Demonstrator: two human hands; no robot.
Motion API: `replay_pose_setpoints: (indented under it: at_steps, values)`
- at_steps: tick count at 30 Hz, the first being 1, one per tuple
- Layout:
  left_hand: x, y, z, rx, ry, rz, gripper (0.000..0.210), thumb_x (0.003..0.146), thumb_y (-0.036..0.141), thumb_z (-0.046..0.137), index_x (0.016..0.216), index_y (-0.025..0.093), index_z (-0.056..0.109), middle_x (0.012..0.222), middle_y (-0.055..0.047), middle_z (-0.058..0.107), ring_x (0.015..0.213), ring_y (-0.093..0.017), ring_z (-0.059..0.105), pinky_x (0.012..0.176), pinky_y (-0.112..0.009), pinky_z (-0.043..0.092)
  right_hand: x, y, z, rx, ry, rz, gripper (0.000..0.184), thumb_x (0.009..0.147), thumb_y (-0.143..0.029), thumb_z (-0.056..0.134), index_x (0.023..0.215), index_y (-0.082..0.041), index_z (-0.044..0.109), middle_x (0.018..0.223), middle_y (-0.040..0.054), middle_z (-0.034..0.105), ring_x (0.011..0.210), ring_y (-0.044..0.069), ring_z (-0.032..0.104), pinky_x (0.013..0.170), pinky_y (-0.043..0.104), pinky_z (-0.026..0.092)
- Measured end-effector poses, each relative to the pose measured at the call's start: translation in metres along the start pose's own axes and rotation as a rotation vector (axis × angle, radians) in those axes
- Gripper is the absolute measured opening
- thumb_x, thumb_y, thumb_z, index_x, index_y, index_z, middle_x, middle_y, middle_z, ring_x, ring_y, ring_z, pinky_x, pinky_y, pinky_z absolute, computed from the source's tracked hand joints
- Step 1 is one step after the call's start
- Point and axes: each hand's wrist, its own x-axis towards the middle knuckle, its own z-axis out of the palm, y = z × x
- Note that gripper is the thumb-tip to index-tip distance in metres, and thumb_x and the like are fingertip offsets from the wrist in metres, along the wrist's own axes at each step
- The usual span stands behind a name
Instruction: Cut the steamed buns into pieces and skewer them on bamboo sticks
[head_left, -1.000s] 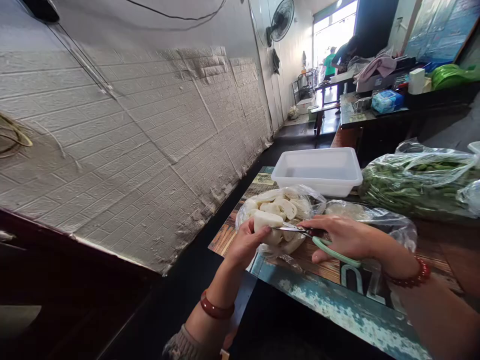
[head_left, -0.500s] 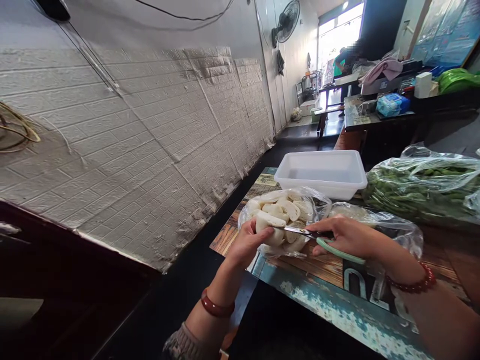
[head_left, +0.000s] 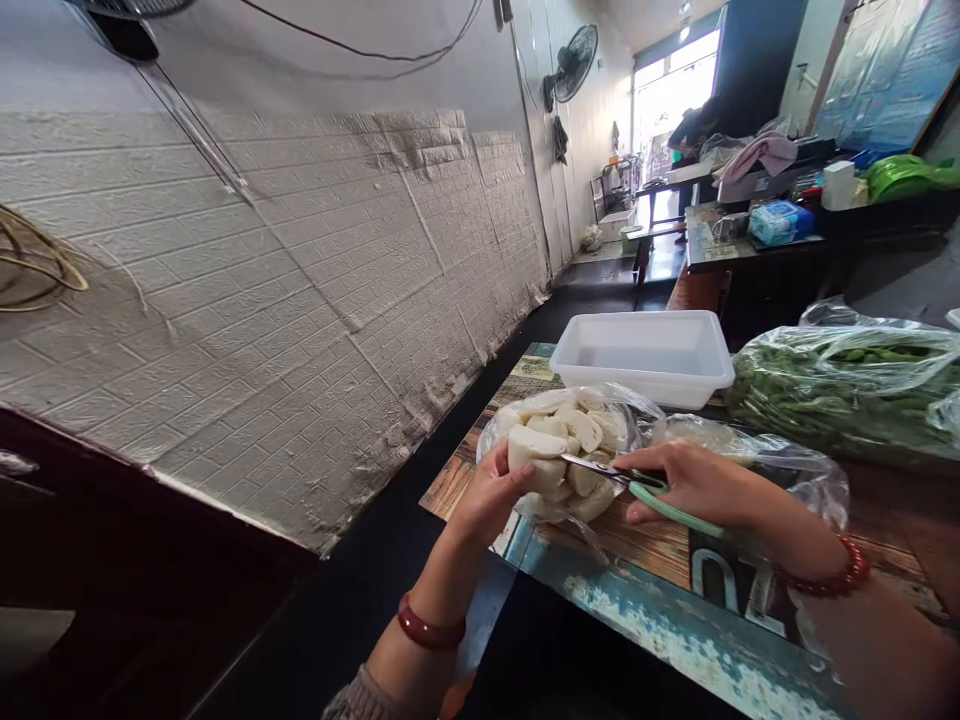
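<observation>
Your scissors (head_left: 616,474) slant more steeply than half a second ago, tips toward 10 o'clock, at the 3 o'clock edge of one white chunk (head_left: 536,462). Your left hand (head_left: 489,492) is closed around that chunk, over the 9 o'clock side of one clear bag (head_left: 637,408). More pieces (head_left: 583,430) inside overlap beyond counting. Your right hand (head_left: 686,480) grips the single pair's handles, fingers curled. From that bag, one white tub (head_left: 641,380) sits at 1 o'clock, one bag of greens (head_left: 847,385) toward 2.
</observation>
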Motion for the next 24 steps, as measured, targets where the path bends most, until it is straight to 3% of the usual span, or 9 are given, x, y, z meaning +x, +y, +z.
replay_pose_setpoints:
  at_steps: [5,13,19,24]
  values:
    - [-0.0053,-0.0021,-0.0049,-0.015,-0.009,-0.005,0.048,0.074,0.039,0.083,0.115,0.016,0.071,0.118,-0.014,0.072,0.108,-0.031,0.066,0.085,-0.036,0.055,-0.0019,-0.0029,-0.0025,-0.047,-0.007,0.034,0.068,0.069,-0.057,0.077,0.127,-0.023,0.070,0.093,0.0073,0.076,0.080,0.028,0.068,0.069,0.033,0.050]
    - [-0.0069,-0.0020,-0.0032,-0.040,-0.022,-0.033,0.048,0.074,0.040,0.083,0.115,0.017,0.072,0.110,-0.013,0.074,0.102,-0.030,0.068,0.084,-0.037,0.055,-0.0042,0.0009,-0.0070,-0.069,-0.031,-0.008,0.070,0.071,-0.059,0.076,0.130,-0.023,0.068,0.101,0.0088,0.076,0.085,0.029,0.068,0.076,0.036,0.051]
    - [-0.0044,-0.0027,0.0007,0.032,0.029,-0.012,0.051,0.073,0.044,0.083,0.116,0.017,0.072,0.111,-0.013,0.074,0.099,-0.028,0.068,0.078,-0.034,0.054,-0.0077,0.0040,-0.0071,-0.062,0.033,-0.065,0.067,0.066,-0.057,0.080,0.125,-0.027,0.071,0.100,0.0074,0.078,0.089,0.030,0.069,0.080,0.036,0.052]
    - [-0.0048,-0.0069,0.0020,0.102,0.011,-0.007,0.049,0.073,0.044,0.083,0.112,0.016,0.072,0.108,-0.012,0.074,0.094,-0.026,0.068,0.077,-0.031,0.052,-0.0041,0.0000,-0.0015,-0.037,-0.017,-0.040,0.072,0.067,-0.056,0.079,0.131,-0.024,0.068,0.105,0.0093,0.077,0.091,0.031,0.069,0.080,0.038,0.054]
